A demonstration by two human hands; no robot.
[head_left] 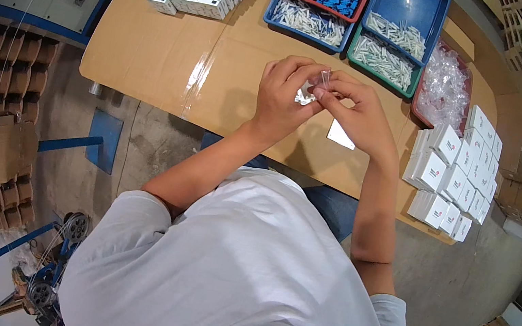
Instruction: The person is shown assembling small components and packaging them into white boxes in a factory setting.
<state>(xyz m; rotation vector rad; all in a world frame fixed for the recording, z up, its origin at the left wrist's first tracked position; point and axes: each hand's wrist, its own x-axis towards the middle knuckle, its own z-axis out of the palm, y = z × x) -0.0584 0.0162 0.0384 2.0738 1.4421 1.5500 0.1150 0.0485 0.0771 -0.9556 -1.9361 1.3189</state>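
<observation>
Hands (283,92) (357,113) pinch small clear plastic piece (324,79) above cardboard (154,55).

There are two hands (280,91) (361,115), two red trays (316,5) and one green tray (379,78).

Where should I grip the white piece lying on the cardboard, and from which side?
The white piece is probably best pinched at its near edge, coming from the near side: it lies flat on the cardboard, that edge is uncovered, and the right hand hides part of its far side.
</observation>
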